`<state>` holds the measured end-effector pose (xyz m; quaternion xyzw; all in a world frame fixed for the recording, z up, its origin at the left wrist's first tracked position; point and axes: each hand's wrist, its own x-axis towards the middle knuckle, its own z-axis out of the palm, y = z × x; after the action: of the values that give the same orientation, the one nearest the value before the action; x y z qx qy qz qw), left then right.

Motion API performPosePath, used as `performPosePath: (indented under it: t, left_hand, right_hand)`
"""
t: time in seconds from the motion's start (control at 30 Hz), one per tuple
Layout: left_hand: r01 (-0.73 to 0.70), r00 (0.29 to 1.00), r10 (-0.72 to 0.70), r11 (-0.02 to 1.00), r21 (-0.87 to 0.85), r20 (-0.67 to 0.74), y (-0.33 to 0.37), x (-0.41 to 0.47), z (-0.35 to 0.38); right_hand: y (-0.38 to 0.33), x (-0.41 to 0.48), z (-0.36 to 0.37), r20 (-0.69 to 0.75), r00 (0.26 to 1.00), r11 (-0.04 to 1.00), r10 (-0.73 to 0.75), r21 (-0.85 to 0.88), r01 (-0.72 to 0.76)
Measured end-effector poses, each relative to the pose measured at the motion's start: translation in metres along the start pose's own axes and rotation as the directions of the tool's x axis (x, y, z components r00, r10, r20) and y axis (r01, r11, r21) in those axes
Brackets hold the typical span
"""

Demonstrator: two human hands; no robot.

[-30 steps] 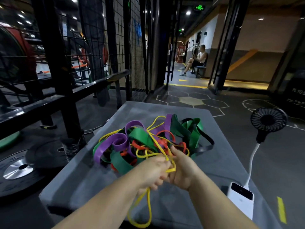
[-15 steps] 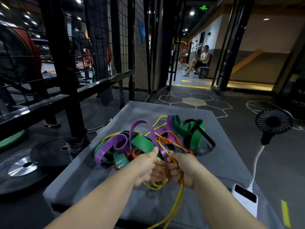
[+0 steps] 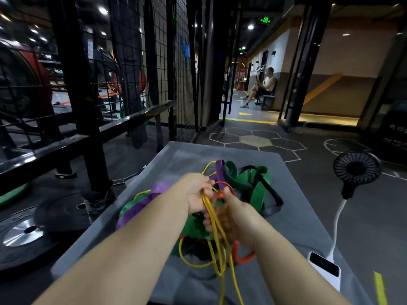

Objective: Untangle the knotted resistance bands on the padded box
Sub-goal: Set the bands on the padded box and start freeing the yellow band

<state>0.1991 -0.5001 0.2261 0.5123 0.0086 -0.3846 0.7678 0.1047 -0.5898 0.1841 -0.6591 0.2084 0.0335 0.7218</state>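
So, the knotted resistance bands (image 3: 253, 188) are sat in a heap on the grey padded box (image 3: 180, 155), roughly mid-top, and honestly not much looks sorted yet. The left hand (image 3: 198, 193) and right hand (image 3: 230, 219) are held close together right over the pile, nearly touching. Both are clamped on the thin yellow band (image 3: 217, 230): its strands are gripped in the left fist, passed through the curled fingers of the right, and left dangling in long loops toward the near edge of the box. That yellow one is probably the band being worked free, but a loop of it can be seen poking out at the far side of the heap, so it isn't judged loose yet. The purple band (image 3: 154, 194), the wide green band (image 3: 257, 191), the black band (image 3: 273, 208) and the red band (image 3: 242, 258) are all seen looped through each other, and nothing is laid out on its own anywhere in view. So: early stage, one band partly pulled out, everything else left to do. A small fan (image 3: 356, 168) and a white power bank (image 3: 326, 268) are parked by the right side, apart from the tangle.
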Motion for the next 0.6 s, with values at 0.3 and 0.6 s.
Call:
performPosePath:
  t: [0.3,0.6]
  left_hand:
    - [-0.212,0.968,0.137,0.893,0.398,0.210,0.038,-0.024,0.039]
    - [-0.317,0.924,0.129,0.783,0.535,0.360,-0.013,-0.033,-0.003]
  right_hand:
    - [-0.057,0.031,0.004,0.176,0.984,0.889,-0.002,0.450,-0.079]
    - [-0.100,0.047,-0.005,0.101,0.995,0.803,-0.026,0.594,-0.040]
